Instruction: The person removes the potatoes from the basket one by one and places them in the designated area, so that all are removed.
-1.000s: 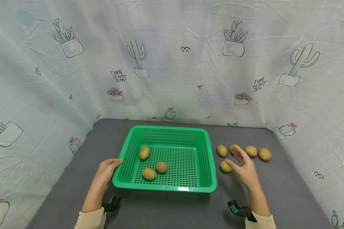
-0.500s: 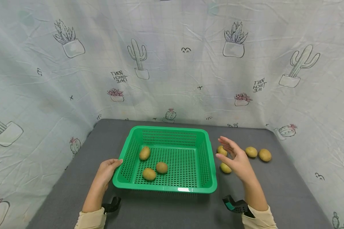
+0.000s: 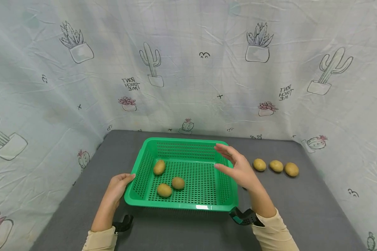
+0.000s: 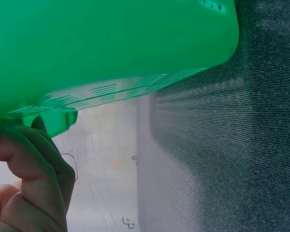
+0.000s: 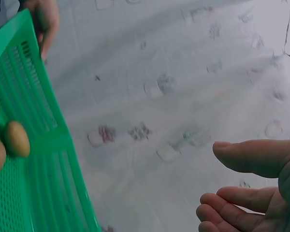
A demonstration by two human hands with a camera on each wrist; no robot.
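Observation:
A green plastic basket with slotted walls stands in the middle of the head view. Three potatoes lie in its left half: one at the back, one near the front and a browner one beside it. My left hand grips the basket's left rim, with curled fingers under it in the left wrist view. Over the right rim hovers my right hand, thumb and fingers spread apart. Nothing lies between them in the right wrist view, where that hand is apart from the basket.
On the grey tabletop, right of the basket, sit three potatoes in a row: a left one, a middle one and a right one. A white cloth printed with cacti hangs behind the table.
My right hand has moved left from above the loose potatoes to the basket's right rim, uncovering one potato and hiding two others. The left hand and basket have stayed in place.

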